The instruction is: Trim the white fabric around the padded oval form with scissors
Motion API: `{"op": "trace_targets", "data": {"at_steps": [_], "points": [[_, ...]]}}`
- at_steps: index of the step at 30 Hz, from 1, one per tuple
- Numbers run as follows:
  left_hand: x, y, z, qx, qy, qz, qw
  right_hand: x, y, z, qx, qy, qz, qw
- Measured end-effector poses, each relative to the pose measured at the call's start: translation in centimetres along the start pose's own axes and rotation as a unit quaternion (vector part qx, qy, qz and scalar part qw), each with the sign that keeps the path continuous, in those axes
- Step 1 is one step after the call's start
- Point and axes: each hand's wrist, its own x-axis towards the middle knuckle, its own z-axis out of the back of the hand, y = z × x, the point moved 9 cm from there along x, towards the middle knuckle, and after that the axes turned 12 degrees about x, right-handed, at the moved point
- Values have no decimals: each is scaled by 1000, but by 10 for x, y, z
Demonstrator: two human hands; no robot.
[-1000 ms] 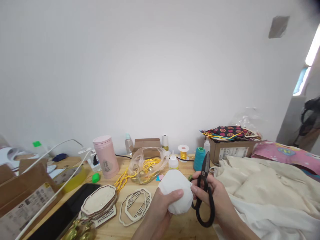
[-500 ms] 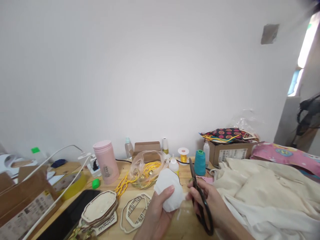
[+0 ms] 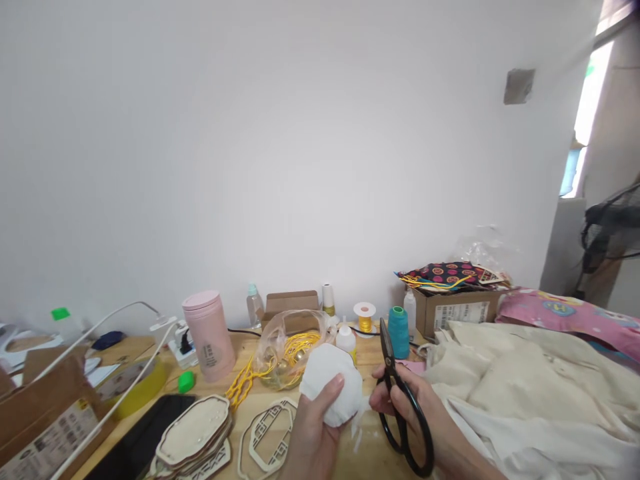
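My left hand (image 3: 320, 423) grips a rounded white piece (image 3: 336, 380), fabric or paper with an uneven edge, thumb flat across its front. Just to the right, my right hand (image 3: 407, 403) is closed round a pair of black scissors (image 3: 393, 370), blades pointing up and away from the white piece. Small white scraps (image 3: 357, 430) lie on the table between the hands. Left of my left hand are thin wooden lattice frames (image 3: 273, 433) and a stack of scalloped wooden plaques (image 3: 193, 430).
Behind the hands stand a glue bottle (image 3: 346, 340), a teal thread cone (image 3: 399, 333) and a yellow thread spool (image 3: 365, 318). A bag of yellow cords (image 3: 300, 347) and a pink tumbler (image 3: 210, 340) are left. Cream cloth (image 3: 525, 373) heaps up at right, before a cardboard box (image 3: 463, 310).
My right hand has turned the scissors so both handle loops show, spread apart. The white piece has tilted slightly and shifted left. The whole view has shifted a little.
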Motion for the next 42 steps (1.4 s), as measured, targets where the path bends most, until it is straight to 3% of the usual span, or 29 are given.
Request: {"op": "trace_targets", "data": {"at_steps": [3, 6, 12, 15, 17, 20, 22, 25, 34, 42], "points": [[0, 1, 2, -9, -7, 6, 1000, -1, 4, -8, -25, 24, -9, 999], [-2, -1, 1, -12, -9, 9, 1000, -2, 11, -6, -43, 7, 0, 999], [-2, -7, 4, -10, -40, -16, 999, -3, 5, -2, 8, 15, 21, 1000], [-1, -11, 8, -10, -61, -38, 997, -2, 5, 4, -128, -14, 14, 992], [0, -13, 9, -3, -64, -54, 996, -2, 15, 3, -286, -21, 41, 957], [0, -17, 8, 10, -57, -75, 996, -4, 31, -7, -480, -2, 84, 873], [0, -17, 11, 15, -64, -82, 994, -6, 35, -13, -554, 4, 93, 828], [3, -17, 15, 22, -64, -87, 994, -8, 35, -18, -607, 9, 97, 789], [5, -17, 17, 16, -75, -95, 993, -11, 33, -23, -660, 9, 128, 741], [3, -16, 13, 22, -48, -86, 995, -12, 33, -24, -674, 11, 141, 725]]}}
